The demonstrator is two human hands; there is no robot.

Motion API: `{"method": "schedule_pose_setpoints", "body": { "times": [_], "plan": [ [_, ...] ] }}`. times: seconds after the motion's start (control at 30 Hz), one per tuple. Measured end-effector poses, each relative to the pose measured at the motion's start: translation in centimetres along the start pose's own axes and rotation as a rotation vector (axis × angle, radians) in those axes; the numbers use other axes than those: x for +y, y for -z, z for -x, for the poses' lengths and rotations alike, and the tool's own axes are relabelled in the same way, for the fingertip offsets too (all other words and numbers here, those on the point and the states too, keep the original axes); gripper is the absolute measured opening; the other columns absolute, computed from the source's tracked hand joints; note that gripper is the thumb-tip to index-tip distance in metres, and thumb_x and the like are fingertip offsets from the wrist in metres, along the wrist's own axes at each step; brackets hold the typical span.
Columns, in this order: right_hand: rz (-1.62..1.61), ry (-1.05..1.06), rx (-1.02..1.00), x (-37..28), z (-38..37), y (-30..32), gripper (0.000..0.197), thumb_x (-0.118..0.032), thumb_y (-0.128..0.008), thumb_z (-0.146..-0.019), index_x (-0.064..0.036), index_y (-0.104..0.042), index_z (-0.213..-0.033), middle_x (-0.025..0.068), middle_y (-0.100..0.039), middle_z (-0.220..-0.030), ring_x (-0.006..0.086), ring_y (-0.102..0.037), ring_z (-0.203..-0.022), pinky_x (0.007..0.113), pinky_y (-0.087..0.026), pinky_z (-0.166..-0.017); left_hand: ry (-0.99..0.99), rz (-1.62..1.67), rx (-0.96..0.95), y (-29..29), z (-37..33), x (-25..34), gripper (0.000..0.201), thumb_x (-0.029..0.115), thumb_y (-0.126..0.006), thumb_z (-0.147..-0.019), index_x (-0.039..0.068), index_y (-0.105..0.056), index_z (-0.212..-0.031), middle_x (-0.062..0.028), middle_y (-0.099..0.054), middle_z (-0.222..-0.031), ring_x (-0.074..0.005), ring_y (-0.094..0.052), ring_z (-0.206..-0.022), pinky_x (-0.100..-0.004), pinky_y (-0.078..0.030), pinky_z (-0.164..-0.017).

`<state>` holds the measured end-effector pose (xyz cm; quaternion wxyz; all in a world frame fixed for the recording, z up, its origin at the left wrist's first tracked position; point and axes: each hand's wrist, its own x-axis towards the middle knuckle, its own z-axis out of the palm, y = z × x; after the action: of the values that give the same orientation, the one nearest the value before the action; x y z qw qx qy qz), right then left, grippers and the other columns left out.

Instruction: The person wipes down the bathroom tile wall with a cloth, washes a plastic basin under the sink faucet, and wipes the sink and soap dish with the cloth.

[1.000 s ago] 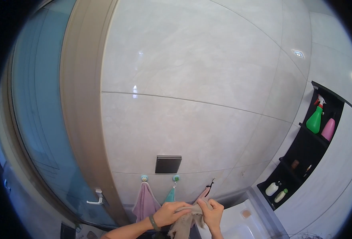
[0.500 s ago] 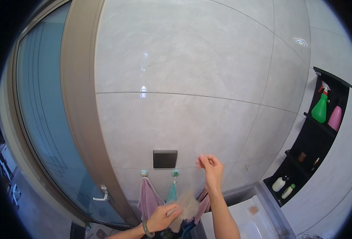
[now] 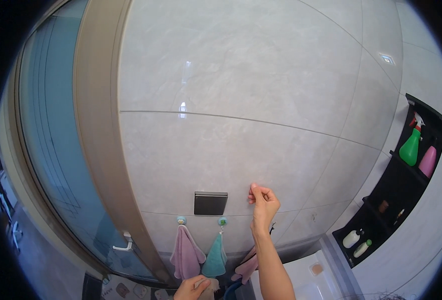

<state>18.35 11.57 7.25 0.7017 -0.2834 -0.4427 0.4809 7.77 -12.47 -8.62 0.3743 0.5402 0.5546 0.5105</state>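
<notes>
My right hand (image 3: 265,202) is raised close to the pale tiled wall (image 3: 241,155), to the right of a dark square wall plate (image 3: 210,204). Its thumb and fingers are pinched together; whatever lies between them is hidden or too small to see. At the lower edge, my left hand (image 3: 191,288) is closed around a beige, furry-looking thing (image 3: 209,290), only partly in view. Just above that hand hang a pink towel (image 3: 187,255) and a turquoise towel (image 3: 215,257), each on a small round wall hook. Another pink cloth (image 3: 246,270) hangs partly behind my right forearm.
On the left stands a sliding glass door (image 3: 56,125) with a white handle (image 3: 123,243). A black corner shelf (image 3: 376,205) at the right holds a green spray bottle (image 3: 410,147), a pink bottle (image 3: 427,161) and white bottles. A white basin (image 3: 301,275) is at the lower right.
My left hand has dropped toward the lower edge with the furry thing, uncovering the turquoise towel. My right hand stays raised by the wall, slightly higher, still pinched. The view has shifted a little.
</notes>
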Motion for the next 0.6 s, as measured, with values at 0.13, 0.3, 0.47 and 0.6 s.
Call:
{"method": "schedule_pose_setpoints", "body": {
  "times": [0.13, 0.3, 0.47, 0.6],
  "plan": [
    [-0.013, -0.01, 0.035, 0.1, -0.1, -0.3, 0.015, -0.012, -0.071, -0.083, 0.0003, -0.063, -0.079, 0.0042, -0.062, -0.07, 0.0092, -0.055, -0.061, 0.021, -0.042, -0.055, -0.128, -0.021, -0.008, -0.7, -0.8, -0.1, 0.019, 0.015, -0.055, -0.094, -0.002, -0.053, -0.087, -0.0115, -0.049, -0.07, -0.0193, -0.044, -0.065, -0.0327, -0.042, -0.061],
    [-0.018, -0.01, 0.044, 0.1, -0.1, -0.4, 0.015, -0.012, -0.071, -0.083, 0.0, -0.062, -0.079, 0.003, -0.061, -0.069, 0.0082, -0.054, -0.06, 0.02, -0.041, -0.054, -0.13, 0.005, -0.047, -1.4, -0.9, 1.5, 0.018, 0.014, -0.054, -0.094, -0.003, -0.054, -0.087, -0.0154, -0.05, -0.07, -0.0212, -0.044, -0.063, -0.0342, -0.042, -0.06],
    [-0.043, 0.005, 0.013, 0.3, -0.2, -0.2, 0.015, -0.012, -0.071, -0.083, -0.0004, -0.062, -0.079, 0.0033, -0.061, -0.071, 0.0082, -0.054, -0.061, 0.02, -0.041, -0.055, -0.023, -0.072, -0.079, -1.1, -0.2, 1.5, 0.016, 0.013, -0.054, -0.093, -0.002, -0.055, -0.089, -0.0169, -0.051, -0.072, -0.0259, -0.045, -0.062, -0.0342, -0.042, -0.06],
    [-0.031, -0.004, 0.05, 0.5, 0.0, -0.4, 0.015, -0.012, -0.071, -0.083, -0.0006, -0.062, -0.079, 0.0033, -0.061, -0.071, 0.0083, -0.055, -0.062, 0.021, -0.042, -0.057, -0.059, -0.077, -0.07, -1.0, 0.3, 1.1, 0.016, 0.014, -0.054, -0.092, -0.002, -0.055, -0.088, -0.0171, -0.051, -0.074, -0.0307, -0.048, -0.065, -0.0353, -0.043, -0.061]
  ]
}}
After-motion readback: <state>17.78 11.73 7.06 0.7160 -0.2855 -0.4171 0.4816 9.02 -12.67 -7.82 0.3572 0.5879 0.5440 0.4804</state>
